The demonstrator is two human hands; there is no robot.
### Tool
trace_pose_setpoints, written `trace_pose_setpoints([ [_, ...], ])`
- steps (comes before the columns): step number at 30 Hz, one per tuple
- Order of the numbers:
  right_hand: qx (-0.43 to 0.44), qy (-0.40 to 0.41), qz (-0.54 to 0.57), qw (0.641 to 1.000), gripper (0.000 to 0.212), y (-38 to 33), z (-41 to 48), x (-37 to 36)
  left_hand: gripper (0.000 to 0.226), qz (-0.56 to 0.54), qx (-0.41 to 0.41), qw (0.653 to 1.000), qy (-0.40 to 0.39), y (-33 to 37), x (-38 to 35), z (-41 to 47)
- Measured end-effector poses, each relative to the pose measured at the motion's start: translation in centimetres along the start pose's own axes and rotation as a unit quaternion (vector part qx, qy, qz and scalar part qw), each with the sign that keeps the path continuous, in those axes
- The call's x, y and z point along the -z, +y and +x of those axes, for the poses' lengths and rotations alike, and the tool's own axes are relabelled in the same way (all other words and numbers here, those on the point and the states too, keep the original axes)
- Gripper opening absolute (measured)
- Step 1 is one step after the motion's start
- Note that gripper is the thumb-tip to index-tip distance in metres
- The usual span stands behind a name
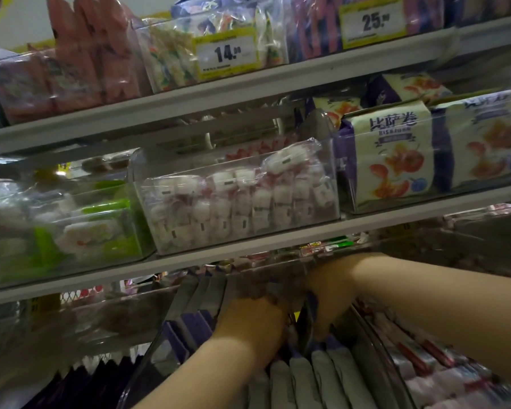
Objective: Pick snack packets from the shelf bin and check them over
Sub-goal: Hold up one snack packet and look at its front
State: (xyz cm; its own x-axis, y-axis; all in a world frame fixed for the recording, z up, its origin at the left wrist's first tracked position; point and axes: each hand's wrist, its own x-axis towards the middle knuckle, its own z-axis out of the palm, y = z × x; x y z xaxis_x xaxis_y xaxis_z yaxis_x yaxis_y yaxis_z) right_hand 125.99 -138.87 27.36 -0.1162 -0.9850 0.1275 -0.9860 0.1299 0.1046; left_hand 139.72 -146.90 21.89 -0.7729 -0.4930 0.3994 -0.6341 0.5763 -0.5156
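At lower centre the left hand point(252, 323) and right hand point(329, 293) reach among upright packets point(322, 376) in the bin point(151, 355), grip impossible to tell; this looks like picking, and next needs one pinched and lifted.

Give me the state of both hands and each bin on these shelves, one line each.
Left hand: inside the bottom bin, fingers hidden among packets.
Right hand: inside the same bin, fingers pointing down, grip unclear.
Bottom bin: packed with packets standing on edge.
Middle bin: nearly full of white wrapped sweets.
Cream-and-purple packs: upright, fronts facing out.
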Motion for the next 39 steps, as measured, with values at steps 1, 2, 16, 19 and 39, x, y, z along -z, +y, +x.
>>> trace_pose_setpoints([
  [1, 0.004, -0.019, 0.004, 1.000, 0.053, -0.1, 0.5, -0.1, 0.042, -0.022, 0.002, 1.000, 0.000, -0.4, -0.5, 0.3],
  [2, 0.021, -0.032, 0.004, 0.999, 0.058, -0.3, 0.8, -0.2, 0.044, -0.041, 0.000, 0.999, 0.017, -0.6, -0.8, 0.4],
  [16, 0.104, 0.153, -0.049, 0.981, 0.081, -0.7, 1.9, -1.5, 0.035, -0.022, -0.061, 0.998, 0.024, -1.8, -1.7, 0.2],
  [19, 0.137, 0.135, -0.049, 0.980, 0.100, -1.2, 1.8, -1.9, 0.036, -0.062, -0.064, 0.996, 0.031, -2.1, -1.9, 0.0],
  [39, 0.110, -0.024, -0.184, 0.976, 0.026, -1.5, -0.6, -0.5, 0.052, -0.278, 0.018, 0.942, 0.185, 1.4, -3.3, 0.6],
])
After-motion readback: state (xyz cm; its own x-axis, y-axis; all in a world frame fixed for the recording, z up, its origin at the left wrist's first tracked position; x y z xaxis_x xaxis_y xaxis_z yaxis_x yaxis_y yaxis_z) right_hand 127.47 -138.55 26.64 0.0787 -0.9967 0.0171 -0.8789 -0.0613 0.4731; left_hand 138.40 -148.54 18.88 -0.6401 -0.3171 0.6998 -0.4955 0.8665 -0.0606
